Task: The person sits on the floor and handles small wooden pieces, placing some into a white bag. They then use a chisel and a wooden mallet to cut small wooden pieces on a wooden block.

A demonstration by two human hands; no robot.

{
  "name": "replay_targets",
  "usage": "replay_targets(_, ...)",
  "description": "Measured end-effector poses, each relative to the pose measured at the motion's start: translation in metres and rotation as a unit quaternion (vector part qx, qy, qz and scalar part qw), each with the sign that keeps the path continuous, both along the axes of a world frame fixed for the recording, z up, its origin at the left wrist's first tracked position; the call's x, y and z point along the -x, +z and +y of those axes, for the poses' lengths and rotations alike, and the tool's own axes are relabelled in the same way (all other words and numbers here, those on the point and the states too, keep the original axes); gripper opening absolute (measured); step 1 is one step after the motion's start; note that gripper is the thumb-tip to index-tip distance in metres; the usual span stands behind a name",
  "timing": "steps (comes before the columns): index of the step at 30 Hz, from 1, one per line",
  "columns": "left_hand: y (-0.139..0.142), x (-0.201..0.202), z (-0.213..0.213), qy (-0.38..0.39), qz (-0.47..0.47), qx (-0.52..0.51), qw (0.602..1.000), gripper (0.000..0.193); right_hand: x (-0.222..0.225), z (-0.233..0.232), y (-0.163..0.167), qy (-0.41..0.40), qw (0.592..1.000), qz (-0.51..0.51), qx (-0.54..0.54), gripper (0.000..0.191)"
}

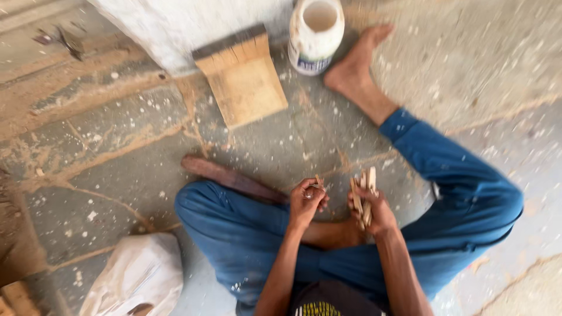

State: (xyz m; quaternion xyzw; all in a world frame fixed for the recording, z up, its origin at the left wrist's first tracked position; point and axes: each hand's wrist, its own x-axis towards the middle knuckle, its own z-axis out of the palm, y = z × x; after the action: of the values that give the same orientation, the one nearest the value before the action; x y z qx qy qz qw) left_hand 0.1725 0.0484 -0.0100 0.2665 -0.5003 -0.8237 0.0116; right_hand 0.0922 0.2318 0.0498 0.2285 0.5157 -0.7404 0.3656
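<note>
Lower centre: I sit cross-legged on the floor (pixel 117 175). My right hand (pixel 374 208) is closed around a bundle of sticks (pixel 363 190), held upright. My left hand (pixel 305 202) pinches one small stick (pixel 318 181) between fingertips, just beside the bundle. Upper centre: wooden board (pixel 243 79) and open white jar (pixel 316 35), well apart from both hands. Lower left: white bag (pixel 137 281). Judged progress: most sticks are gathered in the bundle; one is separate, and blur hides any finer detail.
</note>
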Motion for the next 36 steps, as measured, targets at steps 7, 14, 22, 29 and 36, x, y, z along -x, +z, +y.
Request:
replay_targets(7, 0.018, -0.021, 0.006, 0.05, 0.02, -0.114, 0.992, 0.021, -0.012, -0.033, 0.016, 0.061, 0.997, 0.017, 0.044, 0.026)
replay_targets(14, 0.036, -0.015, -0.003, 0.024, -0.096, -0.137, 0.986, 0.03, -0.021, -0.045, 0.029, 0.102, 0.995, 0.018, -0.001, 0.029)
replay_targets(22, 0.034, -0.034, -0.037, 0.07, 0.02, -0.161, 0.984, 0.028, -0.021, -0.052, 0.023, 0.08, 0.996, 0.021, -0.035, 0.026)
replay_targets(29, 0.061, -0.09, -0.238, 0.431, 0.055, 0.193, 0.88, 0.028, -0.028, -0.071, 0.02, 0.134, 0.99, 0.018, -0.03, 0.019)
replay_targets(36, 0.051, -0.064, -0.418, 0.132, -0.421, 0.438, 0.783, 0.035, -0.024, -0.102, 0.007, 0.201, 0.978, 0.008, -0.056, 0.02)
